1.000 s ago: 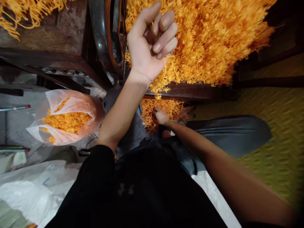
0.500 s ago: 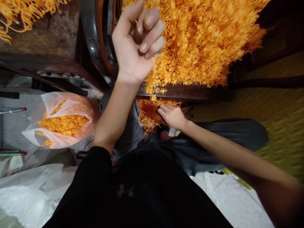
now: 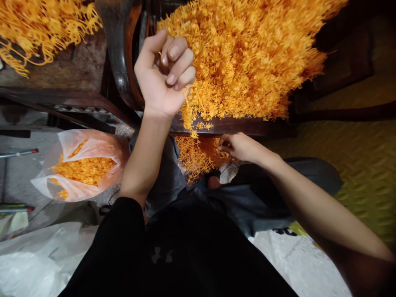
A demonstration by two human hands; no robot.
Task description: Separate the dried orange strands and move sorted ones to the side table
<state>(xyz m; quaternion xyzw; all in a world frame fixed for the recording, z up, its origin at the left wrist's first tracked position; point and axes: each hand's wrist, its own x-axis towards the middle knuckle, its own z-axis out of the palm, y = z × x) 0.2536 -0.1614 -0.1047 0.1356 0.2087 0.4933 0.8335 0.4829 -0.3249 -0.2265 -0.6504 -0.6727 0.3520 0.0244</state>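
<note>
My left hand (image 3: 165,76) is raised in front of a big heap of orange plastic pieces (image 3: 247,62), palm facing up. Its fingers are curled in, and what they hold, if anything, is hidden. Thin orange strands hang beside the heel of that hand. Lower down, my right hand (image 3: 243,146) is just under the dark wooden edge (image 3: 241,126), its fingers bent with a gap showing between thumb and forefinger. Nothing can be seen in that gap. Beside its fingertips, more tangled orange strands (image 3: 193,156) fill a spot below the edge, between my legs.
A translucent plastic bag (image 3: 108,185) holding orange pieces stands on the floor to the left. More orange strands (image 3: 62,24) lie on a wooden surface at upper left. A curved wooden armrest (image 3: 119,49) rises beside the heap. White plastic sheeting (image 3: 31,264) lies at lower left.
My right hand has moved right and slightly up, away from the strands under the edge. My left hand keeps its curl and appears lower and further left, as the view has shifted.
</note>
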